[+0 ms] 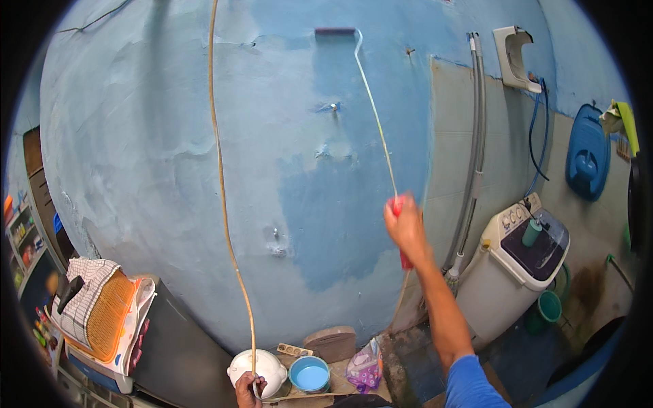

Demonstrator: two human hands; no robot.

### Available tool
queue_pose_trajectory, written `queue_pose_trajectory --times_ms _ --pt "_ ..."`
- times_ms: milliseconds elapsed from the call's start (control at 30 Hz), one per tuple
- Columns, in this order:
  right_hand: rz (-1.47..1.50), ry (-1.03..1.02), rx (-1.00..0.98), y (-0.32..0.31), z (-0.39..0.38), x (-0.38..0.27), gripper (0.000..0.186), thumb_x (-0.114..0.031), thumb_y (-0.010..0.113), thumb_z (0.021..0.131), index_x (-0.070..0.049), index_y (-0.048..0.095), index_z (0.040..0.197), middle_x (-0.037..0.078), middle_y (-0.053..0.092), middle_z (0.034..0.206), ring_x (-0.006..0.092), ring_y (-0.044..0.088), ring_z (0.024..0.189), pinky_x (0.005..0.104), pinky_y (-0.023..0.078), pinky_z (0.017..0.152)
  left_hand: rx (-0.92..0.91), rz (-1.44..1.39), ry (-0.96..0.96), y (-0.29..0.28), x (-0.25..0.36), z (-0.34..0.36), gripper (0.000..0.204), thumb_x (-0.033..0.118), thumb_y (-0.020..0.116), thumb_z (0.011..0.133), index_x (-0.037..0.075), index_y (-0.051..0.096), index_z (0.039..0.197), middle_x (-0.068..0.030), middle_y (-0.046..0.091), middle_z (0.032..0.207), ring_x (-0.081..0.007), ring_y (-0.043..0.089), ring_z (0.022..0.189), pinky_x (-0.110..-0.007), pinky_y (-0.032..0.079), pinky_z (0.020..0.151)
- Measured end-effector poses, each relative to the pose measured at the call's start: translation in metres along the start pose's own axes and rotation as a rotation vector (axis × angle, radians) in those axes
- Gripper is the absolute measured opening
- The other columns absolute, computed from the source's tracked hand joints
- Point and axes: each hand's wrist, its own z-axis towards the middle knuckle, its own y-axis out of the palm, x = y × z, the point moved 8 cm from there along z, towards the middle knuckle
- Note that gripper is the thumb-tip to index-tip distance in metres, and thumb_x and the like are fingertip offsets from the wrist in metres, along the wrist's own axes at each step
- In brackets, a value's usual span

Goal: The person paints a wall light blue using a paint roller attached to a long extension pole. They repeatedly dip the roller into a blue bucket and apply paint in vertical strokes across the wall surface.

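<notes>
My right hand [407, 228] grips the red handle of a long-stemmed paint roller [378, 121], its arm stretched up and forward. The roller's dark sleeve [335, 31] lies against the upper part of a light blue wall [163, 170]. Below and beside it runs a patch of darker blue paint [333, 224]. Low in the picture, my left hand [247, 391] is closed round a tan cable [221, 166] that hangs down the wall. Next to that hand stand a white lidded pot [262, 367] and a round tub of blue paint [309, 375].
A power strip [294, 349], a stone slab [331, 343] and a purple plastic bag [366, 367] sit along the wall's foot. Grey pipes [474, 149] and a washing machine [510, 265] stand at right. A dark cabinet [180, 333] with a basket [112, 316] is at left. Wall fittings [334, 107] stick out.
</notes>
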Motion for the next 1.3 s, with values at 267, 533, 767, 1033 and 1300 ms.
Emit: queue_pose_trajectory --times_ms 267,533,767,1033,1300 --pt "-0.042 0.017 -0.038 0.015 0.014 -0.045 0.030 -0.011 0.058 0.079 0.009 0.042 0.095 0.027 0.058 0.074 0.0444 0.058 0.073 0.0474 0.047 0.061 0.040 -0.006 -0.043 -0.011 0.007 -0.005 0.008 0.014 0.056 0.080 0.007 0.056 0.083 -0.0019 0.056 0.072 -0.0145 0.056 0.068 -0.028 0.047 0.066" --pt "-0.100 0.067 -0.076 0.015 -0.006 -0.030 0.031 -0.012 0.058 0.080 0.009 0.041 0.096 0.028 0.057 0.072 0.0444 0.058 0.072 0.0474 0.047 0.061 0.052 0.000 -0.096 -0.010 0.014 -0.008 0.006 0.013 0.056 0.080 0.009 0.053 0.078 -0.0001 0.052 0.069 -0.0132 0.053 0.067 -0.027 0.046 0.065" --pt "-0.082 0.109 -0.086 0.032 -0.044 -0.021 0.031 -0.012 0.058 0.080 0.009 0.041 0.094 0.031 0.056 0.074 0.0483 0.056 0.074 0.0484 0.047 0.063 0.076 0.001 -0.094 -0.015 0.008 -0.006 0.007 0.015 0.056 0.080 0.009 0.052 0.077 -0.0003 0.051 0.069 -0.0134 0.053 0.067 -0.028 0.045 0.065" --pt "-0.050 0.150 -0.099 0.023 0.008 -0.046 0.027 -0.010 0.057 0.081 0.008 0.041 0.093 0.030 0.057 0.074 0.0471 0.056 0.073 0.0478 0.047 0.062 -0.074 0.002 -0.112 -0.009 0.013 0.001 0.007 0.014 0.056 0.081 0.010 0.052 0.076 0.0002 0.050 0.067 -0.0134 0.053 0.066 -0.027 0.045 0.064" --pt "-0.058 0.273 -0.230 0.053 -0.103 0.006 0.027 -0.011 0.056 0.082 0.007 0.040 0.094 0.030 0.056 0.070 0.0468 0.057 0.071 0.0483 0.047 0.059 -0.035 -0.007 -0.124 -0.009 0.001 0.015 0.008 0.014 0.055 0.081 0.006 0.054 0.082 -0.0014 0.053 0.069 -0.0139 0.054 0.066 -0.027 0.046 0.065"
